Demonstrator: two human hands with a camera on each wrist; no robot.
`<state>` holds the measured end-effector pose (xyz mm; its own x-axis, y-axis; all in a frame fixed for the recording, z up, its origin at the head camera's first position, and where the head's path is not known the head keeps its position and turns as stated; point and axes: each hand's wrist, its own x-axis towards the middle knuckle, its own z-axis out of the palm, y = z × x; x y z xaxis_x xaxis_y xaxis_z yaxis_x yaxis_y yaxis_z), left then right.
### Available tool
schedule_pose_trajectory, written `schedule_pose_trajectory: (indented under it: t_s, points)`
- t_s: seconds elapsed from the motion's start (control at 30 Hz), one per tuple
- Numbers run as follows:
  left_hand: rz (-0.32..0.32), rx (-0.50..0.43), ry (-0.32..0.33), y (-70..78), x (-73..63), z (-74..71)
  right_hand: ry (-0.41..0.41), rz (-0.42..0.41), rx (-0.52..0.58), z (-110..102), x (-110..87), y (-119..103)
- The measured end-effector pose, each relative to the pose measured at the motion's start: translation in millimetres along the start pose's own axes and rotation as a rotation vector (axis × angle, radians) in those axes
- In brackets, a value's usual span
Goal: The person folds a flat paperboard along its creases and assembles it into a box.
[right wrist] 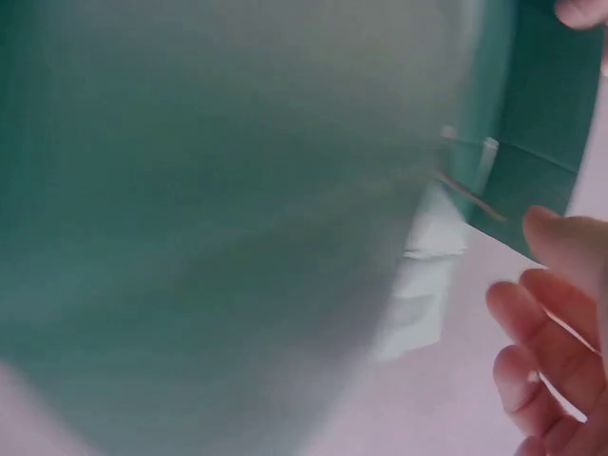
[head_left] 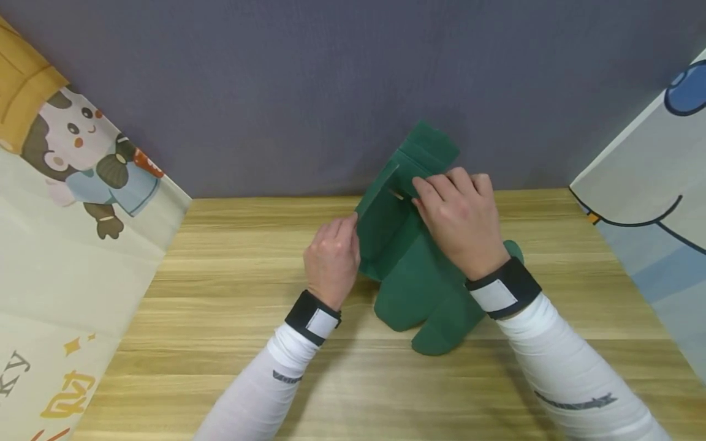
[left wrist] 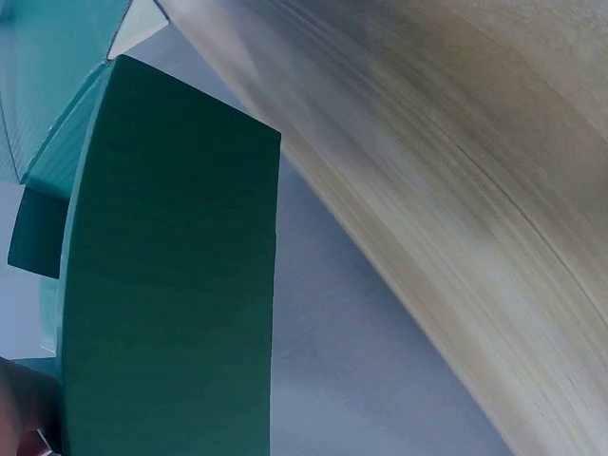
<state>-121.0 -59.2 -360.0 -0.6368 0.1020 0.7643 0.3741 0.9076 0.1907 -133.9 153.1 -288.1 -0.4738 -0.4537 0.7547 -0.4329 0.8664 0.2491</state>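
Observation:
A partly folded green cardboard box (head_left: 408, 245) leans at an angle over the wooden table, its flaps spread out. My left hand (head_left: 333, 257) grips the edge of its raised left side; in the left wrist view, a finger (left wrist: 24, 408) shows beside the green panel (left wrist: 176, 266). On the other side, my right hand (head_left: 458, 214) holds the upper part of the box, fingers bent over the edge. Thumb and fingers of that hand (right wrist: 560, 323) lie at the panel's edge in the right wrist view, where a large blurred green panel (right wrist: 218, 228) fills the left.
The wood-grain table (head_left: 237, 318) runs back to a grey-blue wall (head_left: 309, 92). A printed cartoon panel (head_left: 72, 245) stands at the left and another (head_left: 651, 214) at the right. The box's far flap (head_left: 430, 144) overlaps the back wall in the head view.

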Motion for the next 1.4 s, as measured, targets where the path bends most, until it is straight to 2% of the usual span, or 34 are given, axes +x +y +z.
schedule_pose_trajectory:
  t_s: [0.1,0.3,0.43,0.57,0.73,0.93,1.2,1.3,1.4]
  points:
    - [0.003,0.003,-0.001,-0.1,0.5,-0.8,0.021,-0.042,-0.017,-6.9,15.8,-5.4]
    - [0.009,0.022,0.005,0.1,0.6,-1.6,-0.010,-0.164,-0.092,-3.5,41.2,-11.0]
    - [0.013,0.026,0.003,0.8,0.2,-1.4,0.004,-0.190,-0.114,2.6,46.0,-9.3]
    - [0.008,0.019,0.010,1.3,0.4,-2.0,0.006,-0.169,-0.098,7.1,41.6,-8.4]
    - [0.004,0.023,0.035,2.3,2.4,-2.1,-0.033,-0.064,0.027,12.3,30.2,-15.1]
    - [0.012,0.029,0.038,3.7,3.1,-1.6,-0.084,0.183,0.263,17.0,18.6,-33.1]
    - [0.020,0.051,0.031,5.8,1.6,-1.4,-0.130,0.520,0.486,21.4,13.7,-54.7]
    - [0.022,0.051,0.032,5.9,1.4,-1.3,-0.120,0.571,0.520,22.4,12.8,-57.1]
    - [0.021,0.044,0.029,5.2,1.1,-1.3,-0.110,0.530,0.468,22.4,11.7,-54.8]
